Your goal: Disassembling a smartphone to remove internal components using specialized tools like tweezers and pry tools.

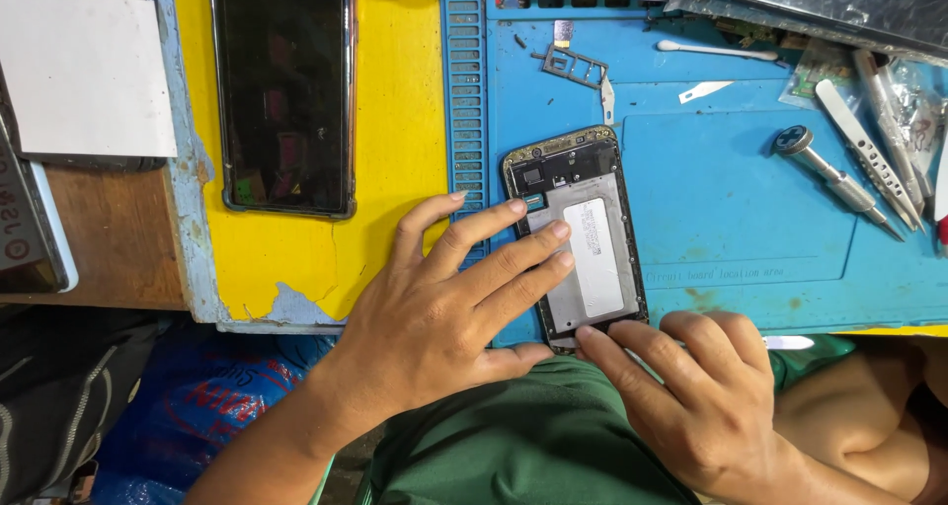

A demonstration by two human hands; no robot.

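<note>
The left hand (434, 317) lies palm down, its fingers (513, 253) spread and stretched up and to the right, the thumb tucked low along the near edge. Its bare forearm runs down to the lower left. The right hand (706, 396) sits just beside it, knuckles up, fingers curled, the index fingertip pointing left toward the left thumb. Its wrist leads off to the lower right.

Bench top (405, 120): yellow, paint chipped along its near edge and left corner.
Work mat (750, 219): blue, covers the bench's right part.
Wooden surface (118, 238): brown, left of the bench.
Light: bright, even.
</note>
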